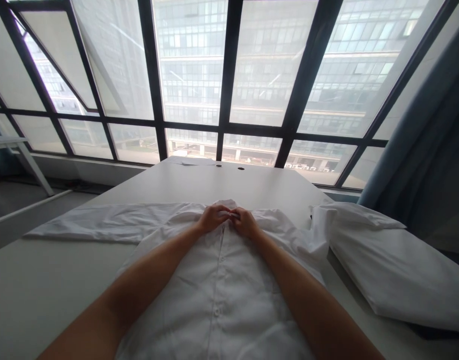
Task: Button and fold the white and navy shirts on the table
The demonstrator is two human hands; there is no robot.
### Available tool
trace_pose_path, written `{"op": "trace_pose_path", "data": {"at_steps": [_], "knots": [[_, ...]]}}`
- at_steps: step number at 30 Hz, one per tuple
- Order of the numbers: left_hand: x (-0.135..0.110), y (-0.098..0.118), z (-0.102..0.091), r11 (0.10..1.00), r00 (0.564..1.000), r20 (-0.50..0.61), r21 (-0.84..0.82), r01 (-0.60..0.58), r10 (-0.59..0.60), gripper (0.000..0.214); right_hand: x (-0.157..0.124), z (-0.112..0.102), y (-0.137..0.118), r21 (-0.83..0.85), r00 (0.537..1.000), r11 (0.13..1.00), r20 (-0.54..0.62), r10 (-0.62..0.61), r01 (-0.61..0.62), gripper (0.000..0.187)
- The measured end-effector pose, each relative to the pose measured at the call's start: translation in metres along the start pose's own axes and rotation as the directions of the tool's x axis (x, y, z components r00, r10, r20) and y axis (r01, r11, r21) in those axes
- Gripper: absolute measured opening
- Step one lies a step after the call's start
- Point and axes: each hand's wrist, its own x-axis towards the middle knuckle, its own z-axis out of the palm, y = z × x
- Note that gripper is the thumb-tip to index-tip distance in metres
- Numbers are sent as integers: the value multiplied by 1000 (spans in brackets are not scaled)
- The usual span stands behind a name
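A white button-up shirt point(217, 280) lies flat and front-up on a white table point(45, 285), its collar pointing away from me and one sleeve point(101, 222) stretched out to the left. My left hand point(213, 218) and my right hand point(245, 222) meet at the collar. Both are closed, with the fingers pinching the fabric at the top of the button placket. A row of buttons runs down the middle of the shirt toward me.
More white cloth point(383, 260) lies piled at the table's right edge. Two dark holes point(229, 167) mark the tabletop's far end. A large window point(229, 75) with dark frames stands behind, a grey-blue curtain point(432, 150) hangs at right, and a white table leg point(34, 170) shows at left.
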Motion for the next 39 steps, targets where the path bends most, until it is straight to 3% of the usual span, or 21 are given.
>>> {"op": "trace_pose_path", "data": {"at_steps": [11,21,28,39], "knots": [[4,-1,-1,982,999,33,188,28,-35,20,1,0,-2,8,998,998,-17,58,-57,22],[7,-8,1,992,1000,-2,125,30,-30,26,5,3,4,288,959,916,48,278,-280,25],[7,-9,1,990,999,17,141,28,-31,27,5,2,3,336,962,903,43,269,-267,21],[12,-7,4,994,994,14,16,108,-108,22,3,2,3,416,949,855,68,309,-309,22]]}}
